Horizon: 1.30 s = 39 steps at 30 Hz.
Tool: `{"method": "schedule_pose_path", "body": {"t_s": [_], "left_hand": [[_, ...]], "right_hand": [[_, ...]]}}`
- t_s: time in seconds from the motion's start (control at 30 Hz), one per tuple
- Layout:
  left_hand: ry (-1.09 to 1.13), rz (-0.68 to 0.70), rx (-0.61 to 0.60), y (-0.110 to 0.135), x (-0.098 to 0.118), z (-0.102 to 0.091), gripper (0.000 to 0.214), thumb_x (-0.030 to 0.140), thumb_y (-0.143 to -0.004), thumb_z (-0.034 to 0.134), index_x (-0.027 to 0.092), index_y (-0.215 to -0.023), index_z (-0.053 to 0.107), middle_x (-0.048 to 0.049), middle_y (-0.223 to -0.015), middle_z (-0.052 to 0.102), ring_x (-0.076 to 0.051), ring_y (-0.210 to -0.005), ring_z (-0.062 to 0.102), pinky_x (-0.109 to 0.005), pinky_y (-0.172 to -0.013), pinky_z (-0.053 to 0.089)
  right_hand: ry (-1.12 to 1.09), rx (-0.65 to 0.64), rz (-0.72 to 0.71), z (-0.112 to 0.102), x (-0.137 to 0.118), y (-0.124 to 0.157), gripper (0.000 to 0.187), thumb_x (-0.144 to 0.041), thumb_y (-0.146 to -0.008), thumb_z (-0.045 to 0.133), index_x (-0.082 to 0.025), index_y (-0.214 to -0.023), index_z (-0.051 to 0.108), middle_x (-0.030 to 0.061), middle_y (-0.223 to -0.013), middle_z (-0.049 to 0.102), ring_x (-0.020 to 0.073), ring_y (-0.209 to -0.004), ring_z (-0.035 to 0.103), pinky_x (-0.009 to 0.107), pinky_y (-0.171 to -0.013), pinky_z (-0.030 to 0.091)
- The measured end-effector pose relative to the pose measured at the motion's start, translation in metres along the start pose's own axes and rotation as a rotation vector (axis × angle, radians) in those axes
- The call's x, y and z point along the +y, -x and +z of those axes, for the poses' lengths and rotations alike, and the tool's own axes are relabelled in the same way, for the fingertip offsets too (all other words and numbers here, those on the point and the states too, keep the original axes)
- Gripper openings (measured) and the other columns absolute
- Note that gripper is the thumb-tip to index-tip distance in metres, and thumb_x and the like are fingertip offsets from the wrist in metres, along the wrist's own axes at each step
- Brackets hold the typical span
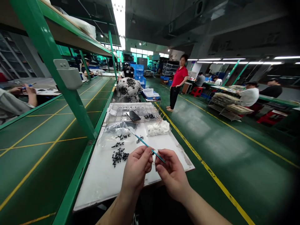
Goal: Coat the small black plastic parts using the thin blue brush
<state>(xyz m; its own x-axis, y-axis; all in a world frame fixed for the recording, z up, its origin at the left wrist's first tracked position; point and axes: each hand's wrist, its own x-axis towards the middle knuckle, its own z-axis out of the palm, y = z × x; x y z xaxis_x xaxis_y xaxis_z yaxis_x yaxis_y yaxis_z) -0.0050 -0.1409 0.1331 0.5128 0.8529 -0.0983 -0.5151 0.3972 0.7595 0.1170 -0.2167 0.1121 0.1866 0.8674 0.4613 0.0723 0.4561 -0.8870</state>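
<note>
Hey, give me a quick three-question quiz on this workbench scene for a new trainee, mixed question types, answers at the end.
1. True or false: the dark phone lies on the clear tray.
2. The small black parts nearest the hands lie on: A) the white board, B) the green floor, C) a red stool.
3. Fill in: the thin stick pinched by the left hand and right hand is ___ in colour.
Key: 1 true; 2 A; 3 blue.
</note>
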Motion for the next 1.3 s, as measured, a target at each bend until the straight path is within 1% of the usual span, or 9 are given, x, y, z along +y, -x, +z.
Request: {"method": "schedule_pose_path", "body": {"t_s": [0.17, 0.3, 0.5, 0.6, 0.7, 0.87, 1.0, 1.13, 1.3], "left_hand": [[0.02, -0.014, 0.077, -0.017, -0.01, 0.01, 0.03, 0.038, -0.084, 0.082, 0.013, -0.087, 0.066, 0.0073, -0.057, 0.05, 0.001, -0.042, 0.029, -0.013, -0.042, 0.021], [0.03, -0.083, 0.094, -0.039, -0.032, 0.024, 0.034, 0.041, -0.081, 0.083, 0.013, -0.088, 0.065, 0.0072, -0.06, 0.052, 0.001, -0.041, 0.028, -0.013, -0.041, 0.022], [-0.011, -0.198, 0.051, -0.067, -0.054, 0.041, 0.036, 0.044, -0.083, 0.082, 0.013, -0.081, 0.063, 0.0045, -0.061, 0.055, 0.001, -0.041, 0.03, -0.015, -0.042, 0.022], [-0.073, -0.284, 0.028, -0.068, -0.054, 0.026, 0.036, 0.045, -0.084, 0.082, 0.012, -0.089, 0.069, -0.0002, -0.064, 0.061, 0.0, -0.041, 0.031, -0.016, -0.042, 0.018], [-0.147, -0.265, 0.083, -0.07, -0.042, -0.006, 0.038, 0.046, -0.083, 0.082, 0.014, -0.101, 0.071, -0.0027, -0.07, 0.066, -0.001, -0.045, 0.036, -0.014, -0.043, 0.017], [-0.257, -0.067, 0.187, -0.098, -0.014, -0.06, 0.038, 0.045, -0.09, 0.074, 0.019, -0.117, 0.067, -0.0009, -0.083, 0.068, 0.001, -0.045, 0.034, -0.015, -0.044, 0.024], [-0.242, -0.036, 0.147, -0.121, -0.015, -0.088, 0.032, 0.044, -0.092, 0.074, 0.02, -0.111, 0.065, -0.0018, -0.085, 0.07, -0.001, -0.048, 0.039, -0.016, -0.046, 0.027], [-0.184, -0.104, 0.055, -0.125, -0.033, -0.11, 0.025, 0.044, -0.096, 0.067, 0.021, -0.098, 0.058, -0.0003, -0.081, 0.07, -0.001, -0.05, 0.039, -0.015, -0.048, 0.027], [-0.15, -0.14, -0.04, -0.119, -0.042, -0.122, 0.022, 0.041, -0.097, 0.067, 0.022, -0.097, 0.056, 0.0016, -0.076, 0.067, -0.003, -0.056, 0.045, -0.015, -0.052, 0.034]], "right_hand": [[0.102, 0.152, -0.218, -0.034, 0.014, -0.009, 0.03, -0.011, -0.094, 0.066, -0.026, -0.119, 0.061, 0.0064, -0.104, 0.055, 0.0153, -0.092, 0.06, 0.028, -0.079, 0.055], [0.224, 0.142, -0.271, -0.063, 0.036, -0.018, 0.048, -0.011, -0.089, 0.073, -0.027, -0.133, 0.062, 0.007, -0.104, 0.059, 0.0174, -0.089, 0.058, 0.033, -0.078, 0.054], [0.268, 0.293, -0.39, -0.087, 0.049, -0.056, 0.026, -0.011, -0.094, 0.068, -0.028, -0.111, 0.077, 0.0067, -0.096, 0.064, 0.0188, -0.086, 0.063, 0.032, -0.069, 0.053], [0.155, 0.473, -0.431, -0.099, 0.042, -0.09, 0.013, -0.021, -0.1, 0.063, -0.026, -0.104, 0.075, 0.0098, -0.11, 0.068, 0.0238, -0.101, 0.066, 0.042, -0.087, 0.054], [-0.026, 0.505, -0.426, -0.11, 0.029, -0.123, 0.017, -0.02, -0.104, 0.057, -0.024, -0.107, 0.074, 0.0078, -0.098, 0.066, 0.0254, -0.103, 0.068, 0.05, -0.097, 0.053], [0.207, 0.234, -0.395, -0.095, 0.034, -0.154, 0.02, -0.014, -0.104, 0.054, -0.021, -0.107, 0.072, 0.0042, -0.086, 0.058, 0.0153, -0.078, 0.059, 0.034, -0.073, 0.052], [0.613, -0.182, -0.417, -0.057, 0.092, -0.151, 0.022, -0.007, -0.094, 0.065, -0.017, -0.113, 0.067, 0.006, -0.09, 0.063, 0.0162, -0.084, 0.057, 0.033, -0.073, 0.047], [0.677, -0.245, -0.372, -0.039, 0.149, -0.131, 0.03, -0.004, -0.089, 0.067, -0.016, -0.117, 0.066, 0.0044, -0.082, 0.059, 0.0157, -0.076, 0.05, 0.032, -0.067, 0.042], [0.584, -0.414, -0.279, -0.038, 0.151, -0.119, 0.042, -0.004, -0.09, 0.066, -0.016, -0.129, 0.065, 0.005, -0.084, 0.06, 0.0149, -0.075, 0.052, 0.03, -0.065, 0.044]]}}
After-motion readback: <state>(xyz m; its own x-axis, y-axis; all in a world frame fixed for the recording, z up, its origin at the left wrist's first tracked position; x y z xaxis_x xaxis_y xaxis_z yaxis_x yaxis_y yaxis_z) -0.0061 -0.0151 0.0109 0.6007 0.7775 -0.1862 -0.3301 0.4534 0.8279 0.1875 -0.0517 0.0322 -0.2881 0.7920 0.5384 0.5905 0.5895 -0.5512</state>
